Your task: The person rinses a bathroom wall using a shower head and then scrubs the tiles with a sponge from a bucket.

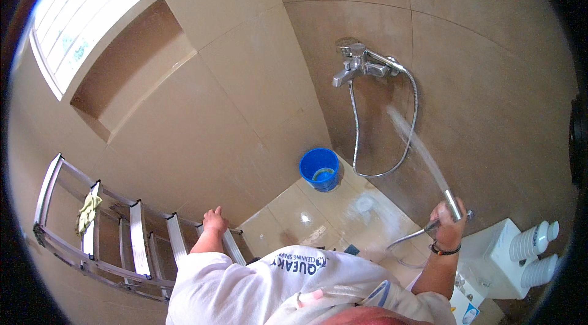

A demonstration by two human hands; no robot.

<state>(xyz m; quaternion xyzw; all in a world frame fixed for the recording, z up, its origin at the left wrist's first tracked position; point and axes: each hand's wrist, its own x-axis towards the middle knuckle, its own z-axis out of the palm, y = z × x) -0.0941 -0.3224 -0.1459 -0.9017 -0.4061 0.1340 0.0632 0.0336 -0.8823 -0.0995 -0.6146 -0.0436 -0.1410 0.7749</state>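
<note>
My right hand (446,227) is wrapped round a silver spray nozzle (453,205). A jet of water (422,153) shoots from it up against the brown tiled wall (490,98), below a chrome mixer tap (367,67). A metal hose (411,237) hangs near that hand, its far part hidden by my body. My left hand (215,221) is held out over the top end of an aluminium ladder (139,239), fingers extended and nothing in them. Whether it touches the ladder I cannot tell.
A blue bucket (320,169) stands in the corner on wet floor tiles (275,221). A shower hose (356,135) loops below the tap. A yellowish cloth (89,210) hangs on the ladder. At right is a white tank (490,264) with two ribbed white containers (531,242).
</note>
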